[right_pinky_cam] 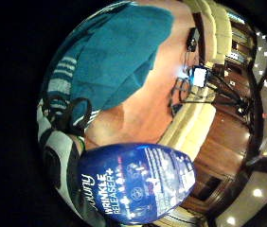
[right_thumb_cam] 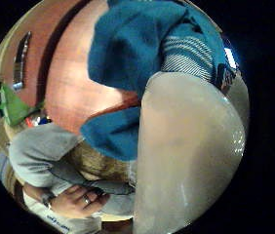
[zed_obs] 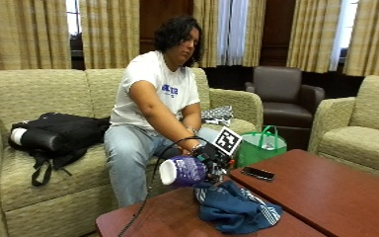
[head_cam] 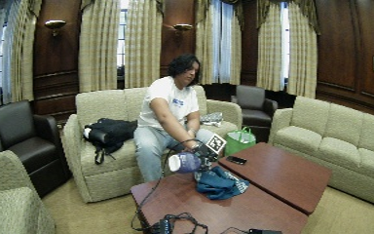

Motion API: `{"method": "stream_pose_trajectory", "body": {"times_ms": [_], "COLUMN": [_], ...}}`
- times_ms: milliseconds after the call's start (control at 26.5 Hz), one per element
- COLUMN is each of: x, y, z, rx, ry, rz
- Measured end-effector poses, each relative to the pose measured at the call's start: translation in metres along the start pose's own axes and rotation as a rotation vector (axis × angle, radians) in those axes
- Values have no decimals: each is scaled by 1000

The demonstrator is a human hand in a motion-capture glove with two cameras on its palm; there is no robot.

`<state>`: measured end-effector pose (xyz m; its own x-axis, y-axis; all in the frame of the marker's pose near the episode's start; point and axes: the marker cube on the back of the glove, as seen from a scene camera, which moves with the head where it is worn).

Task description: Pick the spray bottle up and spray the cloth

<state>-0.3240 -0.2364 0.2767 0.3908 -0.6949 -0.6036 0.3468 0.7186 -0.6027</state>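
From the outside view, I sit on the sofa [zed_obs: 38, 94] and my gloved right hand [zed_obs: 207, 157] has its fingers curled round the spray bottle [zed_obs: 181, 171], holding it tipped on its side in the air, its white base turned away from the cloth [zed_obs: 237, 209]. The blue cloth lies crumpled on the tabletop [zed_obs: 334, 190] just below and beside the bottle. A phone [zed_obs: 258, 173] lies on the tabletop near the cloth, a green bag [zed_obs: 263, 146] stands beyond the tabletop's edge, and a black backpack [zed_obs: 56, 133] lies on the sofa beside me. In the wide outside view the same holds: the bottle [head_cam: 186, 162] is lifted above the tabletop [head_cam: 284, 173], close over the cloth [head_cam: 218, 184]. The little finger side palm view shows the bottle's [right_pinky_cam: 138, 184] purple label close against my palm, with the cloth [right_pinky_cam: 117, 56] on the tabletop [right_pinky_cam: 147, 113] beyond. The thumb side palm view shows the bottle's [right_thumb_cam: 186, 161] pale body filling one side, and the cloth [right_thumb_cam: 137, 48] behind it.
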Motion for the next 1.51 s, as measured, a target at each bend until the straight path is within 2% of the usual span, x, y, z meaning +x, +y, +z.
{"method": "stream_pose_trajectory", "body": {"times_ms": [151, 340, 453, 718, 983, 1209, 1512], "x": [27, 55, 71, 82, 72, 35, -19], "y": [14, 26, 37, 69, 88, 82, 38], "z": [-32, -86, -115, -157, -170, -175, -155], "rx": [95, 252, 362, 643, 924, 1071, 1054], "ry": [-87, -335, -490, -893, -1338, -1426, -1463], "rz": [-68, 156, 189, 156, 65, 8, -17]}}
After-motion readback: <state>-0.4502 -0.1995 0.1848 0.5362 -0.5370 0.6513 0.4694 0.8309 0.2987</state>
